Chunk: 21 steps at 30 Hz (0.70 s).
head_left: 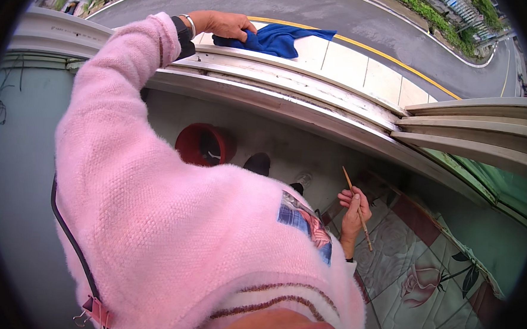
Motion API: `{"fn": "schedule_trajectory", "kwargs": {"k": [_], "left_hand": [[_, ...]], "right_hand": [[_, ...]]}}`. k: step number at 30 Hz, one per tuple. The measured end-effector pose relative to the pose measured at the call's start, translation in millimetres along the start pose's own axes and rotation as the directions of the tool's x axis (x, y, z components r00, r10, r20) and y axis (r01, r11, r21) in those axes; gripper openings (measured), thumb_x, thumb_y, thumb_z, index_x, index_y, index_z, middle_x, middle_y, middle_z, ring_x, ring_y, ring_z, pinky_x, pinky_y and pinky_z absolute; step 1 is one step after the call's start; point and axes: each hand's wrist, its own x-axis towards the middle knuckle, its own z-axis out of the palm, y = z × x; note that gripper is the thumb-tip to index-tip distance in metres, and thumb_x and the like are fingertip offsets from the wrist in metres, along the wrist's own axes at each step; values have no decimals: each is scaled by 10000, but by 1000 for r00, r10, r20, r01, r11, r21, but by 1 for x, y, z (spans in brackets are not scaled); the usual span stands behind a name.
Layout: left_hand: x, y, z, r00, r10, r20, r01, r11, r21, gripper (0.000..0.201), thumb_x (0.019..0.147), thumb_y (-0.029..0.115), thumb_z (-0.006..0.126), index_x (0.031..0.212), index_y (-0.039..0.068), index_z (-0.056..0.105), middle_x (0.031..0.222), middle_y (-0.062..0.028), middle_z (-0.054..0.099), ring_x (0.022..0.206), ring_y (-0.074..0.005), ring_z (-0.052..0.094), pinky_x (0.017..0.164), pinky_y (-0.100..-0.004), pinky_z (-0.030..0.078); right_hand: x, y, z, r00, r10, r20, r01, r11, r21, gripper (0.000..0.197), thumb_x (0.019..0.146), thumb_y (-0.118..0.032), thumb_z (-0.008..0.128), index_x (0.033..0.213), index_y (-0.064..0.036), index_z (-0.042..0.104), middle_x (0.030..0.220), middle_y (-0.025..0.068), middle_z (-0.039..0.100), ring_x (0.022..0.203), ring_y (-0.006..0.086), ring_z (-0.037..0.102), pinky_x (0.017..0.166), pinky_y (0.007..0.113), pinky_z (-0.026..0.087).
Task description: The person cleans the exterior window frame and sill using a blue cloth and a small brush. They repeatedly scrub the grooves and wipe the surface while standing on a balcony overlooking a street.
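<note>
Out past the window track, my left hand [226, 25] is closed on a bunched blue cloth [276, 41], which lies on the pale tiled ledge [346, 63]. A bracelet circles that wrist. Lower right, inside the room, my right hand [354, 210] holds a thin wooden stick [364, 230] much like a chopstick. The stick tilts, with its tips showing above and below the fingers. White sliding-window tracks [291, 82] run between the two hands.
A red bucket [196, 144] with something dark inside stands on the floor by my feet. Stacked window panels [474, 131] are at the right. A rose-patterned quilted cover [418, 274] lies lower right. Beyond the ledge runs a road [224, 1] with a yellow line.
</note>
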Motion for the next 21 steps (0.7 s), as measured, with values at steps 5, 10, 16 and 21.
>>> {"fn": "schedule_trajectory", "kwargs": {"k": [5, 10, 16, 21], "left_hand": [[-52, -113, -80, 722, -79, -688, 545, 678, 494, 304, 835, 163, 540, 1092, 57, 664, 1059, -218, 658, 1031, -385, 608, 908, -441, 475], [-48, -136, -153, 489, 109, -865, 465, 807, 364, 241, 867, 149, 561, 1042, 17, 662, 927, -165, 671, 843, -292, 632, 762, -380, 503], [-26, -14, -152, 424, 28, -905, -181, 982, -54, 255, 883, 82, 510, 1072, 5, 663, 892, -111, 688, 789, -200, 645, 704, -322, 525], [52, 133, -119, 545, 158, -823, -731, 570, -375, 203, 952, 51, 479, 1057, -36, 629, 859, -73, 657, 703, -145, 618, 637, -263, 523]], "right_hand": [[5, -12, 12, 998, -34, 49, 34, 999, 6, 284, 1004, -161, 474, 1152, 44, 603, 909, 129, 691, 776, 167, 687, 659, 228, 523], [6, -22, 19, 996, -60, 71, 60, 998, 5, 271, 1006, -154, 473, 1145, 34, 611, 912, 119, 694, 776, 160, 686, 662, 226, 522], [3, -21, 15, 993, -89, 82, 90, 996, -2, 286, 1014, -180, 473, 1164, 24, 609, 941, 129, 697, 788, 170, 695, 662, 223, 536], [-8, -10, 5, 996, -82, 43, 81, 997, 18, 290, 1011, -179, 473, 1164, 29, 606, 937, 133, 696, 791, 178, 697, 658, 231, 537]]}}
